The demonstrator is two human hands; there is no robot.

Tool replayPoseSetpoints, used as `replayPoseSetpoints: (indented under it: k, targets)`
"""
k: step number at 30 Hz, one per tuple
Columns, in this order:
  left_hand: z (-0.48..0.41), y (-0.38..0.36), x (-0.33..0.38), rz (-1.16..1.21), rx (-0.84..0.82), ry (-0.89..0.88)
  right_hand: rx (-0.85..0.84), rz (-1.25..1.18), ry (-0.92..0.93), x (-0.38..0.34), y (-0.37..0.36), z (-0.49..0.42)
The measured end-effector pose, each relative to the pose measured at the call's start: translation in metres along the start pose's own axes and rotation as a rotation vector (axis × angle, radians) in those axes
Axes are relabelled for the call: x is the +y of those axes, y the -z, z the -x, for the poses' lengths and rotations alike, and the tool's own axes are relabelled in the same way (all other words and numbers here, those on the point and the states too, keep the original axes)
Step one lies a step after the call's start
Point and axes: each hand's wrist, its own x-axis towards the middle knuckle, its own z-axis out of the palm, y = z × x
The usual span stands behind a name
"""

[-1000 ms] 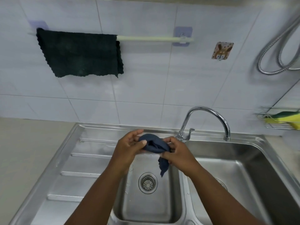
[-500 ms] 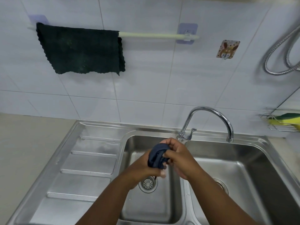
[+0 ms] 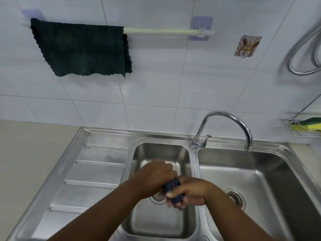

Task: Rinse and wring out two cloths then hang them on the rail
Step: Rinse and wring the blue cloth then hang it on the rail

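Observation:
A small dark blue cloth (image 3: 172, 185) is bunched into a tight roll over the left basin of the steel sink (image 3: 156, 153). My left hand (image 3: 156, 173) grips its upper end and my right hand (image 3: 188, 193) grips its lower end, fists close together. Most of the cloth is hidden inside my fingers. A dark green cloth (image 3: 81, 49) hangs spread over the left part of the cream rail (image 3: 166, 31) on the tiled wall. The rail's right half is bare.
A chrome tap (image 3: 225, 119) arches over the right basin with no water running that I can see. The ribbed draining board (image 3: 97, 171) lies left of the basins. A wire rack with a yellow-green sponge (image 3: 307, 126) hangs at far right, below a metal hose (image 3: 298, 54).
Both hands have dropped lower into the left basin and closed tighter on the blue cloth. Its loose tail is no longer hanging; the cloth is now a compact twisted roll.

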Motion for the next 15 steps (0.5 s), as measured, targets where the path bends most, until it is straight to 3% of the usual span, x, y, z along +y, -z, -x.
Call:
replayPoseSetpoints:
  k: [4, 8, 12, 15]
  targets:
    - [0.012, -0.023, -0.008, -0.032, -0.156, 0.102, 0.253, 0.092, -0.082, 0.009, -0.007, -0.010]
    - [0.019, -0.042, -0.001, 0.040, -0.360, 0.264, 0.464, 0.678, -0.138, 0.023, -0.010, -0.027]
    - [0.016, -0.055, 0.008, 0.335, -0.585, 0.457, 0.666, 1.271, 0.013, 0.045, -0.016, -0.037]
    - [0.011, -0.058, 0.006, 0.721, -0.822, 0.638, 0.732, 1.566, 0.161, 0.060, -0.016, -0.043]
